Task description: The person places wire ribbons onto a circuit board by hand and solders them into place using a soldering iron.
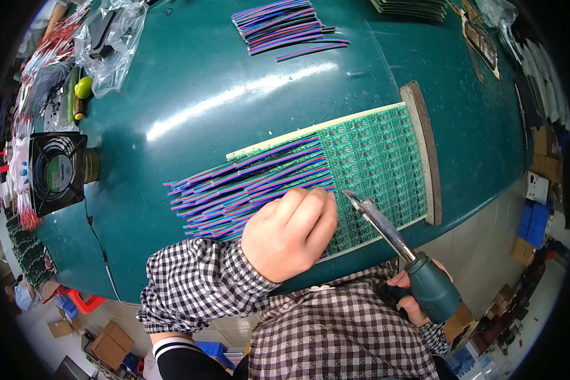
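Observation:
A green panel of small circuit boards (377,164) lies on the table in front of me. Rows of multicoloured ribbon wires (253,168) run leftward from the middle of the panel. My left hand (291,231) rests low over these wires, fingers bent and pressed together at the wire ends on the boards; its fingertips are partly hidden. In my right hand (415,310) is a soldering iron (434,288) with a dark green handle, which hides most of the fingers. The iron's tip points up and left, close to the boards just right of my left fingertips.
A curved brown bar (424,152) lies along the panel's right edge. A bundle of ribbon wires (278,28) lies at the far side of the green table (171,82). A black fan (57,174) stands at left, its cable hanging over the near edge. Plastic bags (111,50) lie far left.

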